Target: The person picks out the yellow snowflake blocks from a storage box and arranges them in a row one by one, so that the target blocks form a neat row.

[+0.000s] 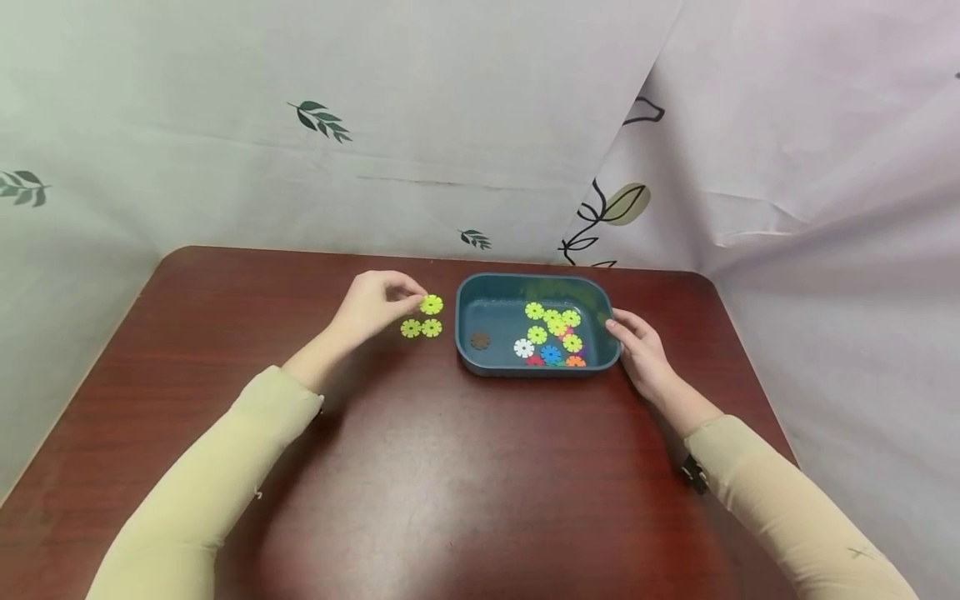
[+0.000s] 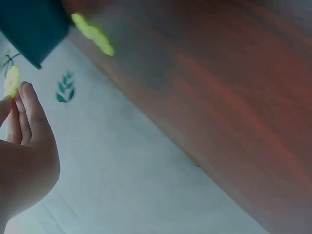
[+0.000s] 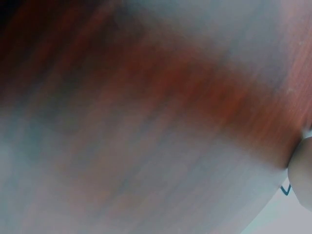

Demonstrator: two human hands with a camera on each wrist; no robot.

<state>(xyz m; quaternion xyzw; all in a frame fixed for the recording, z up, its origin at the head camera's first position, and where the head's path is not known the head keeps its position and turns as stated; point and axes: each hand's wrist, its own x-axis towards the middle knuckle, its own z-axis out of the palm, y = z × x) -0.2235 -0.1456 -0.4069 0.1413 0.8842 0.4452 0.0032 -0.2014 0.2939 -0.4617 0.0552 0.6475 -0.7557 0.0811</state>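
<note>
Between thumb and fingertips my left hand (image 1: 375, 304) pinches a yellow-green notched plastic disc (image 1: 431, 304), a snowflake-shaped building piece. In the left wrist view this disc (image 2: 12, 82) is seen nearly edge-on. Two more yellow-green discs (image 1: 410, 328) lie side by side on the table just below it. My right hand (image 1: 641, 352) grips the right end of a dark blue-green plastic basin (image 1: 468, 365), thumb at the rim. Inside are several yellow-green discs (image 1: 537, 335), a white disc (image 1: 523, 348), a blue disc (image 1: 551, 355) and a brown disc (image 1: 480, 341). Some red and orange ones are partly hidden by the front wall.
The basin stands near the back edge of a glossy reddish-brown table (image 1: 450, 483). Behind the table hangs a pale cloth (image 1: 420, 125) with leaf prints, which also runs along the right side. The right wrist view shows mostly blurred tabletop.
</note>
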